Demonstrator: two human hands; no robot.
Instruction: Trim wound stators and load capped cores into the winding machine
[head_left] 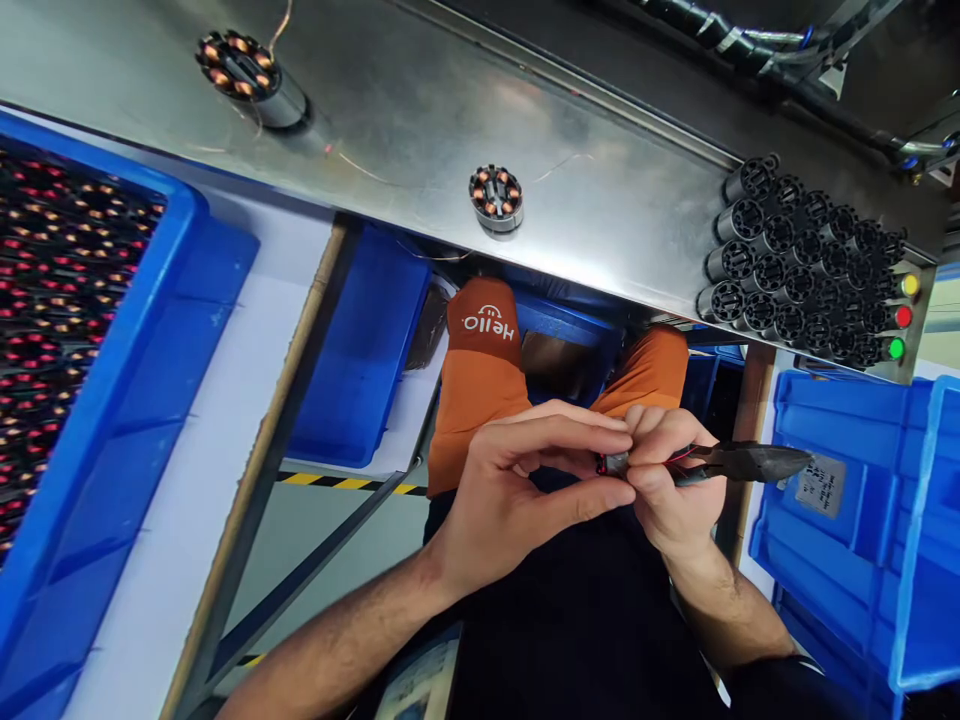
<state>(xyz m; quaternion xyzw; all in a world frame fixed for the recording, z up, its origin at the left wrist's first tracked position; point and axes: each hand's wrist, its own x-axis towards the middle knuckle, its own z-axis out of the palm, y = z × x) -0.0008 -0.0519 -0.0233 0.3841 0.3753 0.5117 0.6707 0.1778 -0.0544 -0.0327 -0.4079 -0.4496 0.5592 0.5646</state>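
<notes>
Above my lap, my left hand [525, 475] is closed, its fingertips around a small motor stator [616, 464]. Most of that stator is hidden behind the fingers. My right hand [679, 480] is closed as well, with a pair of dark cutting pliers [757, 462] in its grip, jaws pointing to the right. Its thumb and forefinger meet the stator's right side. A thin red wire [681, 455] shows between these fingers and the pliers. On the metal bench ahead stands a copper-wound stator [496, 197] with a loose wire end.
The steel bench [600, 220] holds another wound stator [255, 80] at left and rows of unwound stator cores [795, 260] at right, beside coloured buttons [904, 316]. A blue crate [172, 260] full of wound stators is at left; blue bins [840, 480] are at right.
</notes>
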